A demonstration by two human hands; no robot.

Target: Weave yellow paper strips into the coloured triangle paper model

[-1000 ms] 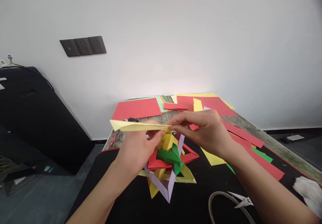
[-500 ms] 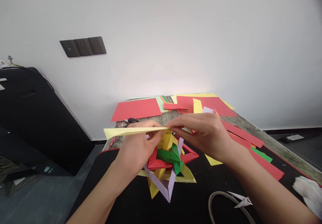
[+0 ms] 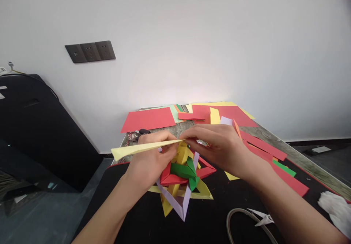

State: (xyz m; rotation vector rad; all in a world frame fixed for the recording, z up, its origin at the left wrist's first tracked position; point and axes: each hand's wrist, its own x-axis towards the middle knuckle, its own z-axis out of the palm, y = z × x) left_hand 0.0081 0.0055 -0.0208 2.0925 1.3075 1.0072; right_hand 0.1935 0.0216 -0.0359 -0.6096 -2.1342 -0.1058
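Note:
A folded pale yellow paper strip point(image 3: 139, 148) sticks out to the left above my left hand point(image 3: 149, 160), which pinches it between thumb and fingers. At the strip's right end, my right hand point(image 3: 219, 143) is closed, its fingertips pinching the paper. Just below both hands sits a many-pointed folded paper model, with a green piece point(image 3: 183, 170), a red piece point(image 3: 172, 179), a purple piece point(image 3: 175, 205) and yellow pieces. My fingers hide the model's upper part.
Red sheets point(image 3: 149, 120) and other coloured papers lie along the wall and to the right. Scissors point(image 3: 264, 219) and a grey ring point(image 3: 229, 222) rest on the black mat point(image 3: 211, 224). White crumpled tissue point(image 3: 336, 209) lies at the right.
The strip's free left end has dipped slightly and now slants more. My right hand has shifted slightly left, still pinching. The paper model has barely moved.

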